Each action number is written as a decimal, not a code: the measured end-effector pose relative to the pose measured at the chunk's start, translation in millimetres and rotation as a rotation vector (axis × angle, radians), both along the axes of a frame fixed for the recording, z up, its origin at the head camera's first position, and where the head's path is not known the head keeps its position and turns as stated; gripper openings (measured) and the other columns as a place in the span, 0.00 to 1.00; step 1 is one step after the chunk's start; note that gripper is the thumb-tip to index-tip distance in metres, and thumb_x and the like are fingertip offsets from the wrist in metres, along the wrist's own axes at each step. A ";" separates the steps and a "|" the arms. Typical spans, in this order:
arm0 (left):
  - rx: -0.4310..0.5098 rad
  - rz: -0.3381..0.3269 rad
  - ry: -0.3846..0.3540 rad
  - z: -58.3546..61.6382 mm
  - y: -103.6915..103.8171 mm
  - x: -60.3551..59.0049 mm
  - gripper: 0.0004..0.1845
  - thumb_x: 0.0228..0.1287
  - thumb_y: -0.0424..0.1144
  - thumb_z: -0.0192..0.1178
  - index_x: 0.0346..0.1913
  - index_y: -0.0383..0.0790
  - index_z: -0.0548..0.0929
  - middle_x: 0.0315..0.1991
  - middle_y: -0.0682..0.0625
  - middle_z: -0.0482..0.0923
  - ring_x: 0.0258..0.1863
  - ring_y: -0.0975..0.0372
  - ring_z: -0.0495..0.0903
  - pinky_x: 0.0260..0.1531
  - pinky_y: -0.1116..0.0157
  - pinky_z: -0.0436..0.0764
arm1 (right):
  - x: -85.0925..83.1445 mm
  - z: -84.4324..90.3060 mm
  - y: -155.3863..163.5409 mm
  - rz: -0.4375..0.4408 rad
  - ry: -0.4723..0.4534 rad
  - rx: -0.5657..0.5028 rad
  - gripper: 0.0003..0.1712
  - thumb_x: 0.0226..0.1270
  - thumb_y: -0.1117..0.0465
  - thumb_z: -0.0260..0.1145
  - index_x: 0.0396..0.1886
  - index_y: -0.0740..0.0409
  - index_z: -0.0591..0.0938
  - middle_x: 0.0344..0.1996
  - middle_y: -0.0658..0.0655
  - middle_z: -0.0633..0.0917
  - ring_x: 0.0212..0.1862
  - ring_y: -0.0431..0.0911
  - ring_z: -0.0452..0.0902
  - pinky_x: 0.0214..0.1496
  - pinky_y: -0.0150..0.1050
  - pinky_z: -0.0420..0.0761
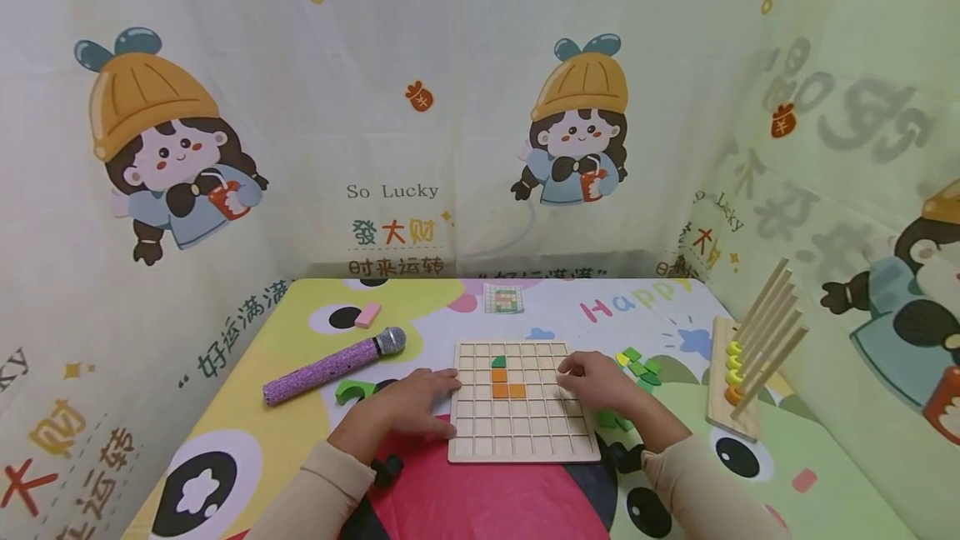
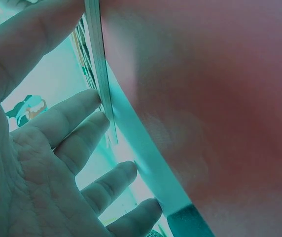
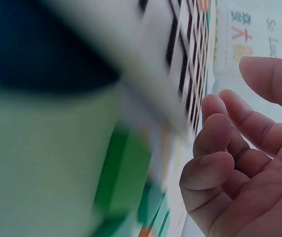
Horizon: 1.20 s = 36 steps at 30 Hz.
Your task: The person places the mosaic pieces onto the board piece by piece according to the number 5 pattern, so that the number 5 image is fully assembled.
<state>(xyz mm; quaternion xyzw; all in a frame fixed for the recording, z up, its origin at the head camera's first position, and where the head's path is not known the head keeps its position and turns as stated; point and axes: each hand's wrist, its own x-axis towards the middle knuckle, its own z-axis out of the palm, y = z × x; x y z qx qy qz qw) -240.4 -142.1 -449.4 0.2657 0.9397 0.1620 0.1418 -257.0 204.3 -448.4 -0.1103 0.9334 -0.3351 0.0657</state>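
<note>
A square wooden grid board (image 1: 525, 446) lies on the patterned table cover. In its upper left part sit orange square tiles (image 1: 500, 391) in an L shape, with a green rounded tile (image 1: 498, 362) just above them. My left hand (image 1: 405, 408) spreads along the board's left side, thumb and fingertips at the edge; the left wrist view shows its straight fingers (image 2: 79, 143) beside the rim. Over the board's right edge is my right hand (image 1: 600, 382). Its fingers (image 3: 212, 170) are loosely bent, the thumb stands apart, and nothing shows between them.
Loose green and yellow tiles (image 1: 637, 367) lie right of the board, more green tiles (image 1: 615, 420) by the right wrist. A pegged wooden stand (image 1: 722, 382) is farther right. At left are a purple microphone (image 1: 330, 368), a green curved piece (image 1: 354, 391) and a pink block (image 1: 367, 315). A pattern card (image 1: 503, 299) lies behind.
</note>
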 end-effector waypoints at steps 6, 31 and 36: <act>0.007 0.007 -0.004 2.4 1.8 1.1 0.40 0.57 0.54 0.74 0.73 0.45 0.76 0.78 0.48 0.67 0.76 0.44 0.64 0.72 0.44 0.70 | 3.6 0.5 33.5 -0.032 -0.018 -0.016 0.13 0.73 0.59 0.67 0.49 0.63 0.85 0.37 0.55 0.86 0.35 0.45 0.78 0.36 0.41 0.80; 0.028 0.025 -0.019 5.3 12.8 14.0 0.40 0.58 0.52 0.73 0.73 0.44 0.76 0.78 0.47 0.66 0.77 0.43 0.64 0.72 0.43 0.70 | 11.6 -14.3 100.3 -0.088 0.052 0.190 0.14 0.64 0.62 0.72 0.44 0.67 0.86 0.36 0.57 0.87 0.38 0.48 0.80 0.42 0.47 0.83; 0.029 0.027 -0.021 5.4 15.9 16.3 0.39 0.58 0.52 0.74 0.72 0.44 0.76 0.78 0.46 0.66 0.77 0.43 0.63 0.71 0.43 0.70 | 12.2 -14.8 102.2 -0.107 0.037 0.197 0.12 0.64 0.61 0.72 0.43 0.66 0.86 0.35 0.56 0.86 0.37 0.47 0.78 0.41 0.45 0.82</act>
